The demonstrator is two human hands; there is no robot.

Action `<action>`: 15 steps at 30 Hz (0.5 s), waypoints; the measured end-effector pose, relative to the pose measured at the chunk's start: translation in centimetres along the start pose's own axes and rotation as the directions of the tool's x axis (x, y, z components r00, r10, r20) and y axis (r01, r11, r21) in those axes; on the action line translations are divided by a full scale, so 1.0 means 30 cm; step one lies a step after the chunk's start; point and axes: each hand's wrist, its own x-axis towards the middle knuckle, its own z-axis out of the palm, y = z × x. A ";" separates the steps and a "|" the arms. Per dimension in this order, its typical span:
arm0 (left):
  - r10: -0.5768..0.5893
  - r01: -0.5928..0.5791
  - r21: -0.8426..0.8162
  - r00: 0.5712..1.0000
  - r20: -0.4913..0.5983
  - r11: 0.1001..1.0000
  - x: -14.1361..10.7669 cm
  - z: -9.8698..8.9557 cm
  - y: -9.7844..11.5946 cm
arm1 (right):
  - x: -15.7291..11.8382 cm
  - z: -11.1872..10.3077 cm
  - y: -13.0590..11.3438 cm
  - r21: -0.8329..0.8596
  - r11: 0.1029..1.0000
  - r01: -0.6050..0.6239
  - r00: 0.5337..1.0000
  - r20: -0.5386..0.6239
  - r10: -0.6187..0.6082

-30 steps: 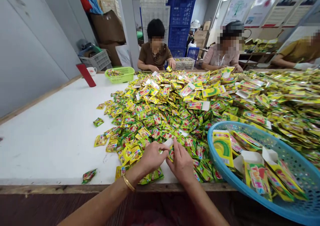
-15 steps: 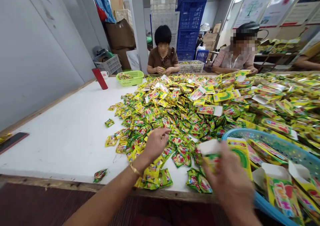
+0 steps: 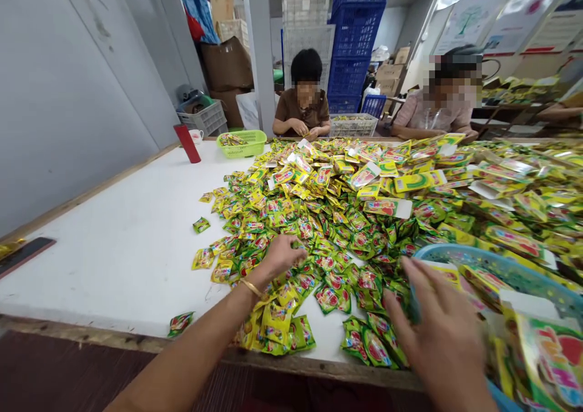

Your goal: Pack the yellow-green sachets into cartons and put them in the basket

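- White surface (image 3: 122, 230), stretched out left of the blue basket (image 3: 528, 275).
- Heap of packets (image 3: 337, 242) piled left of and beyond the basket; packets at its near left could be swept off the edge by a dragged forearm.
- Printed boxes (image 3: 551, 354) crowded inside the basket, flaps raised; contents could be spilled if it were tipped, flaps creased if pressed. Big coloured lettering is printed, only an N surely read.
- Right hand (image 3: 439, 333), blurred, held at the basket's left rim, fingers spread, nothing seen gripped; contact cannot be told.
- Left hand (image 3: 285, 257) held over packets left of the basket, fingers curled; whether one is pinched cannot be told.
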 end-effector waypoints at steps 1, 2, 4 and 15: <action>-0.005 0.005 0.026 1.000 0.015 1.000 -0.001 -0.019 -0.015 | 0.001 0.041 -0.027 0.016 1.000 0.007 0.999 0.051 -0.008; -0.008 0.007 0.071 1.000 0.019 0.997 -0.002 -0.031 -0.028 | 0.005 0.079 -0.048 0.021 1.000 0.007 0.993 0.116 -0.009; 0.018 -0.017 0.197 1.000 0.000 0.980 -0.004 -0.032 -0.051 | 0.033 0.139 -0.073 0.003 1.000 0.011 0.965 0.262 -0.011; 0.140 -0.122 0.280 0.989 -0.045 0.952 -0.028 0.040 -0.105 | 0.598 0.244 0.102 -0.395 0.886 -0.243 0.712 0.548 0.440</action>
